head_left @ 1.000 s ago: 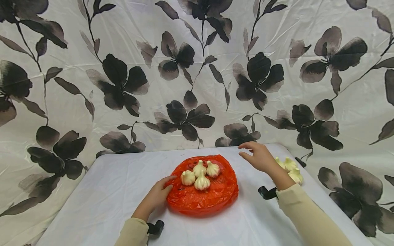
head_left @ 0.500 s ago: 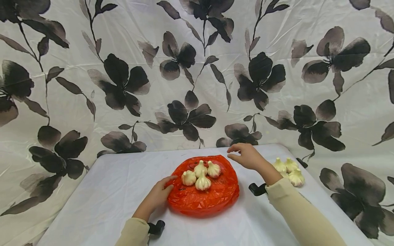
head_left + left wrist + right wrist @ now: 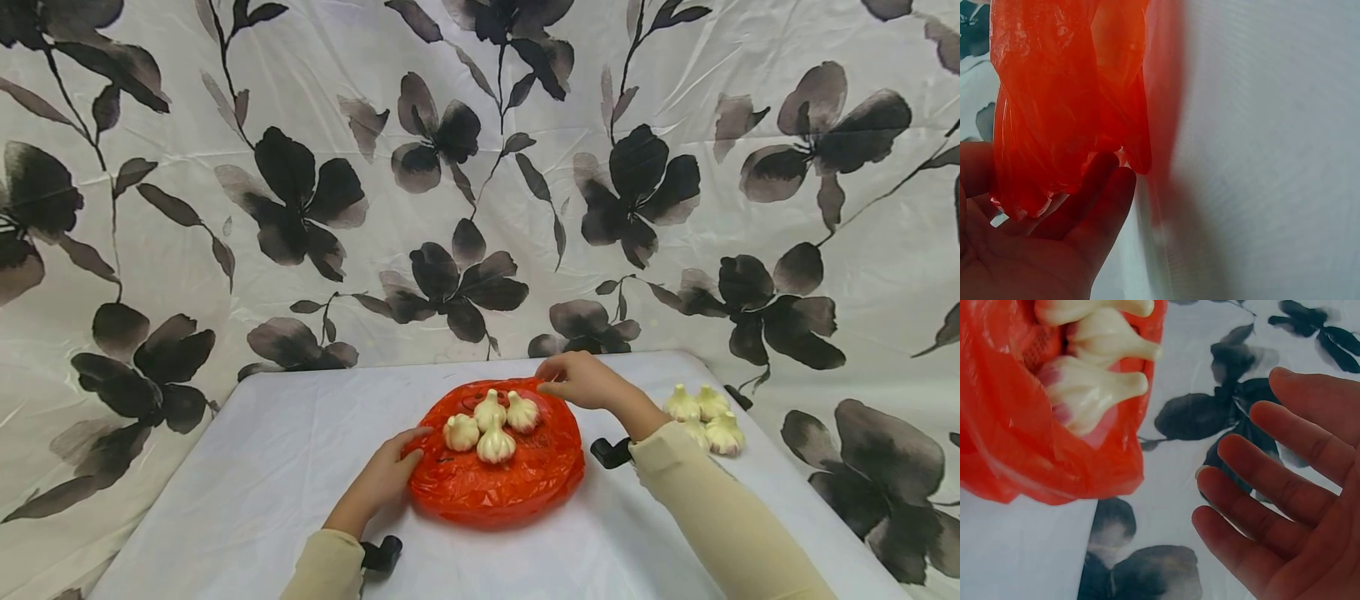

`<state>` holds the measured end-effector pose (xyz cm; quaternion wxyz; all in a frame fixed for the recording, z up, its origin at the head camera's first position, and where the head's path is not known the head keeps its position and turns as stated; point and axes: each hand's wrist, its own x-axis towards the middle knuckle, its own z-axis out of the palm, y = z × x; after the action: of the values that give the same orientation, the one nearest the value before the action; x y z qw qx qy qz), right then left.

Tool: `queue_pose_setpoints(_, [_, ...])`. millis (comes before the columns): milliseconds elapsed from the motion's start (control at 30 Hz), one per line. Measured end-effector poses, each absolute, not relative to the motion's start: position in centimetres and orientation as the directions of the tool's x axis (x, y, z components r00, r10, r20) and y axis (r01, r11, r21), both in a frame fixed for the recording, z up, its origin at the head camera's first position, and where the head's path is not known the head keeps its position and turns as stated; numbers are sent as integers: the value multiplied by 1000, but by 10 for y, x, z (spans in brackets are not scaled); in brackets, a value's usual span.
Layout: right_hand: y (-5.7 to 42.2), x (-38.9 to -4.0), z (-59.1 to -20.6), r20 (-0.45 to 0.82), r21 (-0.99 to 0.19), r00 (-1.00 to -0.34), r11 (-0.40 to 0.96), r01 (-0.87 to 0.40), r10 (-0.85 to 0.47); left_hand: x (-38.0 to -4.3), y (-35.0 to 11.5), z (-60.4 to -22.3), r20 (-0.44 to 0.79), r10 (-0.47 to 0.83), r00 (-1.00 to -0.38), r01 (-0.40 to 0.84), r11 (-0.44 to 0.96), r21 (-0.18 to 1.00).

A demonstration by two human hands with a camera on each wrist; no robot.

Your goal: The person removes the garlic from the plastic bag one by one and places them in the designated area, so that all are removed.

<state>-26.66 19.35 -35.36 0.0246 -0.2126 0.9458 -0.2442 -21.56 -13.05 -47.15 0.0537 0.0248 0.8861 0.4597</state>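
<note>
Touching the left side of a red plastic bag set on the white table, the left hand was seen with its fingers placed loosely about the crinkled film; whether the film was pinched between them could not be told. The right hand was poised at the bag's far right rim, its fingers apart, gently bent and holding nothing; contact with the rim could not be confirmed, and a gap was suggested by the right wrist view. 4 garlic bulbs were gathered on the bag, close together toward its far half. 4 more bulbs, 1 of them partly hidden, were grouped near the table's right edge, just beside the right sleeve.

A spill was judged the main risk. If the thin rim were lifted or tugged from 1 side only, the bag could be tilted and the rounded bulbs sent rolling onto the table. If too much force were applied by the fingertips, the film could be torn. The bulbs at the right could also be knocked, perhaps over the edge, if they were brushed by the right sleeve or the black wrist camera.
</note>
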Motion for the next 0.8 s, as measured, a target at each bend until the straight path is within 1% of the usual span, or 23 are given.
queue_pose_setpoints(267, [178,-272,-368,49,-456,-875,768,-449,-482,-215,-130,-470,-64,97,-993,3,573,820])
queue_pose_setpoints(400, [170,-274,-375,33,-459,-865,762,-458,-500,-215,-130,-470,-67,98,-993,2,574,819])
queue_pose_setpoints(633, [161,-277,-379,13,-482,-858,749,-455,-513,-214,-130,-471,-67,94,-993,-1,574,819])
queue_pose_setpoints(800, [157,-279,-384,-32,-519,-873,755,-401,-486,-214,-130,-471,-74,93,-993,-8,570,822])
